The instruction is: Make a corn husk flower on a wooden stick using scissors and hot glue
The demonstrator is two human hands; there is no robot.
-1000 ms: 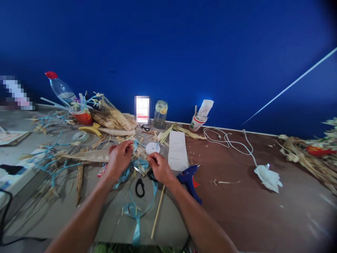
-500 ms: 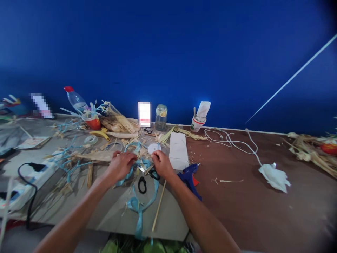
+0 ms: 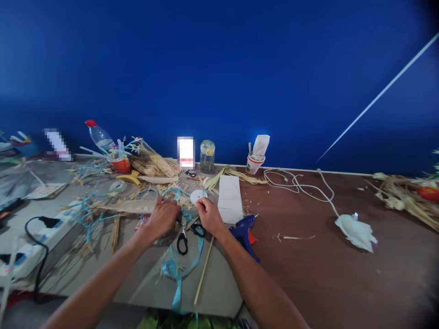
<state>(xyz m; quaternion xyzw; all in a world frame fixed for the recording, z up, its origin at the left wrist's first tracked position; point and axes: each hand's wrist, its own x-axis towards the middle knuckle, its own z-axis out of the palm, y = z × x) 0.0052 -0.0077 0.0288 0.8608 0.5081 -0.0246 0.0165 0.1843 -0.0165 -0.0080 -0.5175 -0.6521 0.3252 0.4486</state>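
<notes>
My left hand [image 3: 165, 216] is low over the litter of scraps, fingers curled down; whatever is under the fingertips is hidden. To its right my right hand [image 3: 210, 215] is closed in a pinch beside a white disc [image 3: 198, 197], and what it pinches is too small to make out. Between and just below the hands lies a pair of scissors [image 3: 182, 244] with black handles, its blades partly covered by scraps. Light blue ribbon [image 3: 176, 276] trails from there towards the table's front edge. A thin pale stick [image 3: 203, 274] lies right of the ribbon.
A blue glue gun [image 3: 244, 233] and a white card [image 3: 229, 196] are right of my right hand. Behind stand a glass jar [image 3: 207, 157] and a paper cup [image 3: 255, 163]. Dried husks [image 3: 154, 160], a yellow tool [image 3: 131, 177] and a power strip [image 3: 44, 240] are on the left.
The view has shifted slightly. My left hand has moved a little closer in, and a small red-patterned object now shows beside its wrist. The blue ribbon under that hand is less visible.
</notes>
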